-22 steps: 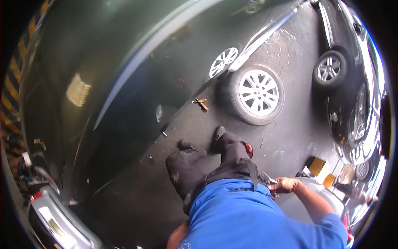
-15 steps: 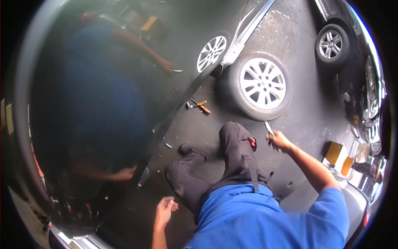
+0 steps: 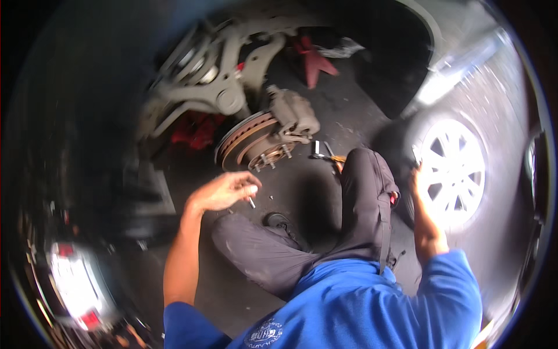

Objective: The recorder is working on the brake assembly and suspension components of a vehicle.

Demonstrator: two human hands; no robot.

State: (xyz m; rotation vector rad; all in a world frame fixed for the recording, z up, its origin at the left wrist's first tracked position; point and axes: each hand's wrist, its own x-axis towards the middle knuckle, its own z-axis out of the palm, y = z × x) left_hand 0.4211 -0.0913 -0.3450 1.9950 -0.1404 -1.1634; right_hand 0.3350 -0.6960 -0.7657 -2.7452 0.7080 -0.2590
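Note:
My left hand (image 3: 224, 192) hovers in front of a bare brake disc (image 3: 247, 139), its fingers loosely bent, with nothing visible in them. On the disc's hub, several wheel studs (image 3: 273, 158) stick out, and a rusty brake caliper (image 3: 295, 113) straddles the disc edge. My right hand (image 3: 417, 177) is raised at the side of a removed wheel (image 3: 456, 163) with silver spokes. Closed fingers there grip a slim pale tool (image 3: 416, 153), too blurred to name. Below my left fingertips a small metal pin (image 3: 251, 202) appears to lie on the floor.
Suspension arms (image 3: 226, 96) reach above the disc. A red jack stand (image 3: 314, 61) stands behind it. Hand tools with orange handles (image 3: 334, 157) lie by my knee (image 3: 366, 168). A white car (image 3: 78, 285) shows at the lower left.
The view has swung left, so the brake disc and wheel arch now show. My left hand has risen towards the disc. My right hand keeps the pale tool, now beside the wheel.

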